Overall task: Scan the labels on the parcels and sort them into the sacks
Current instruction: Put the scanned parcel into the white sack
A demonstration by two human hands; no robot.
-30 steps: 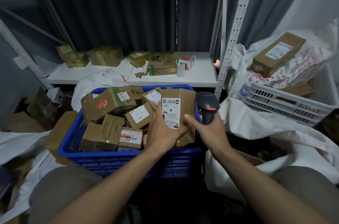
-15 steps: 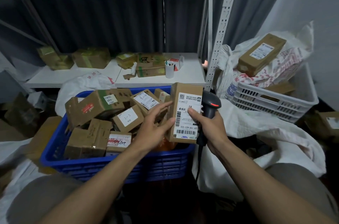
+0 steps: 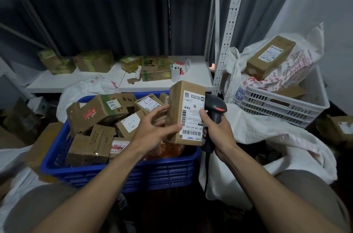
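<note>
A tall cardboard parcel (image 3: 188, 99) with a white shipping label stands upright above the blue crate (image 3: 122, 173), label facing me. My left hand (image 3: 152, 127) grips its left edge, thumb on the lower front. My right hand (image 3: 215, 131) holds a black barcode scanner (image 3: 215, 108) with a red light just behind the parcel's right side, its thumb touching the label. Several more labelled cardboard parcels (image 3: 99, 110) lie piled in the crate. An open white sack (image 3: 277, 137) spreads at the right.
A white crate (image 3: 282, 105) at the right holds a printed sack with a long parcel (image 3: 269, 57) on top. The white shelf (image 3: 80, 80) behind carries several boxes and a pen cup (image 3: 175, 73). Another white sack (image 3: 86, 87) lies behind the blue crate. Cardboard lies on the floor at the left.
The parcel has been lifted out of the crate, turned upright with its label toward me, and moved right beside the scanner. My left hand shifted from the parcel's front to its left edge.
</note>
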